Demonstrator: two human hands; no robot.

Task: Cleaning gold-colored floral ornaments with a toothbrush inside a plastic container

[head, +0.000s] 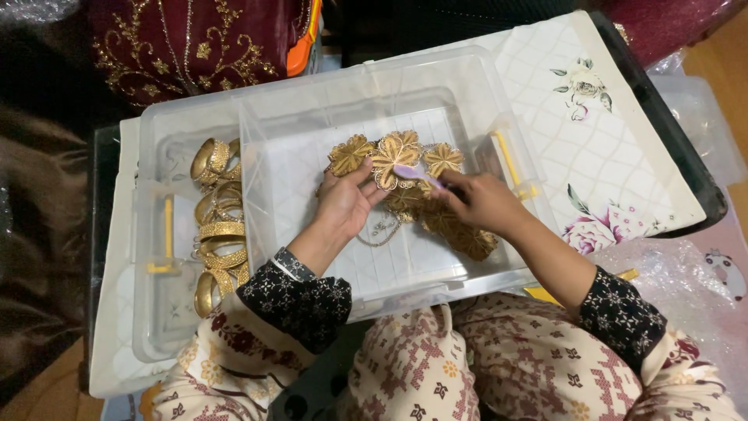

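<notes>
We see cream sleeves printed with dark red flowers, each ending in a black cuff patterned with small white motifs. The trousers are cream too, covered in maroon geometric and floral print with touches of yellow.

A dim corner with a low table and draped cloth

A white floral-printed sheet covers a dark-edged table. Maroon fabric with gold embroidery lies behind it, brown cloth hangs in shadow at the left, crinkled clear plastic wrap sits at the right, and wooden floor shows beyond.
</notes>
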